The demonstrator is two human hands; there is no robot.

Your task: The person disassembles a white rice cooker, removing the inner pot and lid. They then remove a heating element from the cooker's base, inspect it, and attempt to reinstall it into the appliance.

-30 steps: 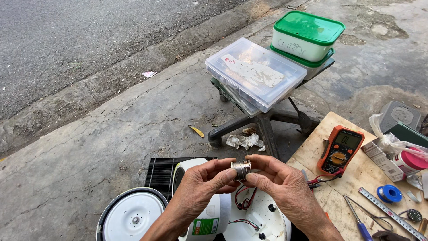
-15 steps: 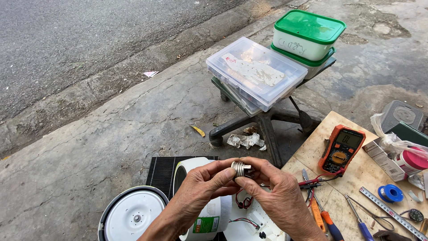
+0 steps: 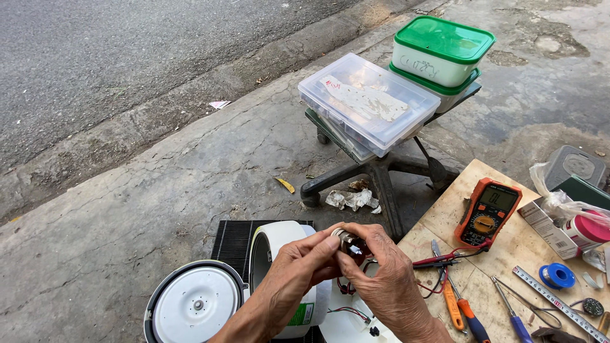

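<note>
Concrete pavement (image 3: 159, 209); clear box (image 3: 368, 101) holds white strip; both hands (image 3: 305, 279) (image 3: 381, 279) – grip closed on small metal part (image 3: 351, 244).

I am looking down at an open-air repair stand on a roadside pavement. Cracked concrete (image 3: 146, 209) runs up to a kerb and an asphalt road (image 3: 114, 57) at the top. At the right edge sits a plywood bench (image 3: 527, 248) carrying an orange multimeter (image 3: 488, 211), screwdrivers (image 3: 460, 311), a steel ruler (image 3: 559, 303) and a blue spool (image 3: 557, 275). Beyond its far corner, a chair base (image 3: 381, 171) holds a clear parts box (image 3: 368, 101) and green-lidded tubs (image 3: 441, 51). A dismantled white appliance (image 3: 197, 305) lies on the ground.
</note>
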